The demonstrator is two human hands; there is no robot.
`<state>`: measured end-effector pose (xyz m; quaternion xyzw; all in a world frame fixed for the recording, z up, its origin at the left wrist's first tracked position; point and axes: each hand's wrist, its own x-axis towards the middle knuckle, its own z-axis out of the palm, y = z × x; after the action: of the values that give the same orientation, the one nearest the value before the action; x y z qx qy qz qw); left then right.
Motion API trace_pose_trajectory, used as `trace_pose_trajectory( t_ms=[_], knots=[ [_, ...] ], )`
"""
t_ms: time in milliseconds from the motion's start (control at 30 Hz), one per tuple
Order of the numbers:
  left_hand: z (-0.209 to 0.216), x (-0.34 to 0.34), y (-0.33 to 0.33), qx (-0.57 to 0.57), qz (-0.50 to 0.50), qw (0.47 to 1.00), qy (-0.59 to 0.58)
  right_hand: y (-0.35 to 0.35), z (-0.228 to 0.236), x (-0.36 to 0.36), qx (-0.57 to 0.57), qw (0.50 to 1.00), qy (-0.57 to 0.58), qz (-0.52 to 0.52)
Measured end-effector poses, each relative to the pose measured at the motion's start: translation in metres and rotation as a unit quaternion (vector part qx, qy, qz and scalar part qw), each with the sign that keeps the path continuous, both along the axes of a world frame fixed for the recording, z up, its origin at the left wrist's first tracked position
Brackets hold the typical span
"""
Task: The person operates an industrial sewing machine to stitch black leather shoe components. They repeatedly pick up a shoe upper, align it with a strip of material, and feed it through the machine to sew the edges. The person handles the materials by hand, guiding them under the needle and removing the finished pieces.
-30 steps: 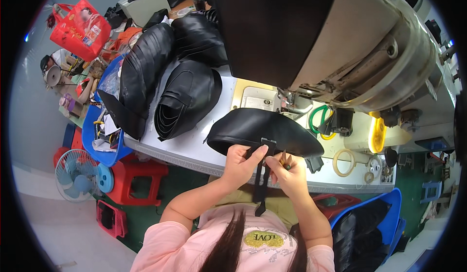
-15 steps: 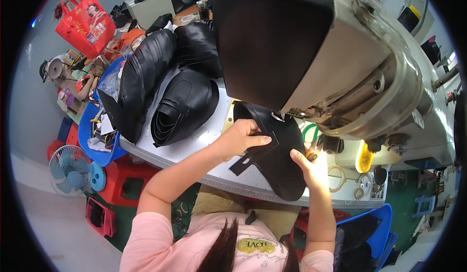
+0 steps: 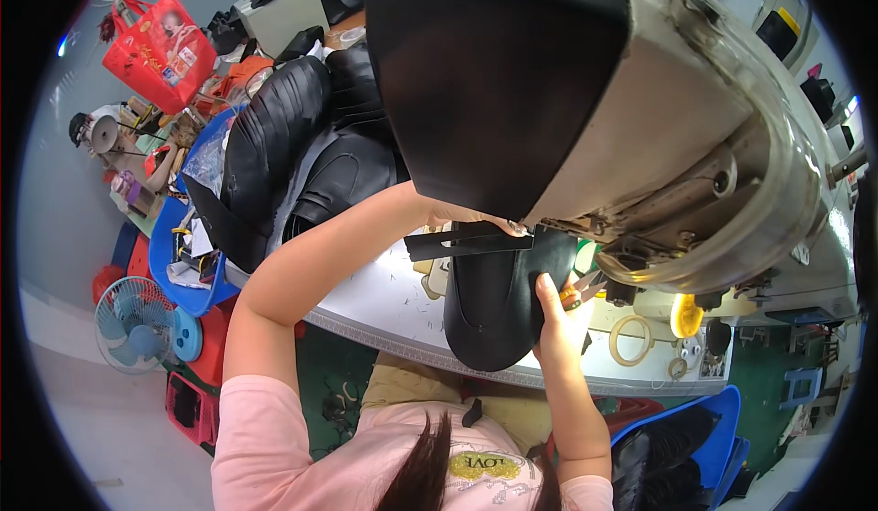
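Observation:
A black leather seat cover (image 3: 498, 305) lies on the white work table (image 3: 384, 296), its far end under the big grey sewing machine (image 3: 585, 100). A black strap (image 3: 466, 241) lies across its top edge. My left hand (image 3: 466, 218) reaches under the machine head, partly hidden by it, fingers resting on the strap and the cover. My right hand (image 3: 560, 314) presses flat against the cover's right edge, thumb on the leather.
Several black seat covers (image 3: 293, 145) are piled at the table's left end. A blue bin (image 3: 187, 255), a red stool (image 3: 197, 401), a small fan (image 3: 137, 324) and a red bag (image 3: 160, 49) are at the left. Tape rolls (image 3: 631, 337) lie right of the cover.
The cover has gone from my lap edge up onto the table and turned end-on under the machine. Both hands moved forward with it, and the view has closed in.

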<state>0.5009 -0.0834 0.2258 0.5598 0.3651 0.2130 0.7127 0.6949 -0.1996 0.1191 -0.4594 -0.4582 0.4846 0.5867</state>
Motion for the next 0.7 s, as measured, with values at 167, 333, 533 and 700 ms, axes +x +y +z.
trace_pose_trajectory(
  t_ms=[167, 333, 533, 700],
  knots=[
    [-0.018, 0.014, -0.014, 0.282, 0.096, 0.936, 0.186, -0.001, -0.002, 0.0, 0.002, 1.0, 0.02, 0.002],
    [-0.013, 0.013, -0.006, 0.238, 0.073, 0.954, 0.168, -0.001, 0.001, -0.002, 0.003, 0.998, 0.065, 0.002],
    [-0.008, 0.013, 0.006, 0.18, 0.048, 0.972, 0.144, 0.007, 0.005, 0.001, 0.057, 0.995, -0.079, -0.025],
    [-0.009, 0.009, 0.013, 0.15, 0.038, 0.978, 0.139, -0.014, 0.038, 0.025, 0.113, 0.979, -0.168, 0.002]
  ],
)
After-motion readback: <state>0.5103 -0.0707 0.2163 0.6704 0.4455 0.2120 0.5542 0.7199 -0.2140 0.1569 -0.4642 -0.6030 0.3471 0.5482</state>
